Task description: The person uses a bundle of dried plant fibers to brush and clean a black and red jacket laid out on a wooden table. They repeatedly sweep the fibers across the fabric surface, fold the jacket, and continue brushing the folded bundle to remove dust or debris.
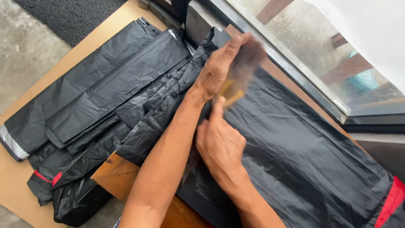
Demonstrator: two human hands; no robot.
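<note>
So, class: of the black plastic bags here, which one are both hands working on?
The large flat black bag on the right, spread under the left hand and right hand. The folded bags lie stacked further left, untouched.

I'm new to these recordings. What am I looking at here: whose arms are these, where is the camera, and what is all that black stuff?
There is no machine here. The single picture comes from a camera worn on a person's head, looking down at their own two bare arms. The left hand is raised and blurred by motion; it seems to hold a small yellowish thing that is too blurred to identify. The right hand rests on a large black plastic bag spread over a wooden table; whether it grips the plastic cannot be told. That bag has a red band at its far right end. To the left lies a pile of folded black bags on brown cardboard. A window frame runs along the upper right.
</note>
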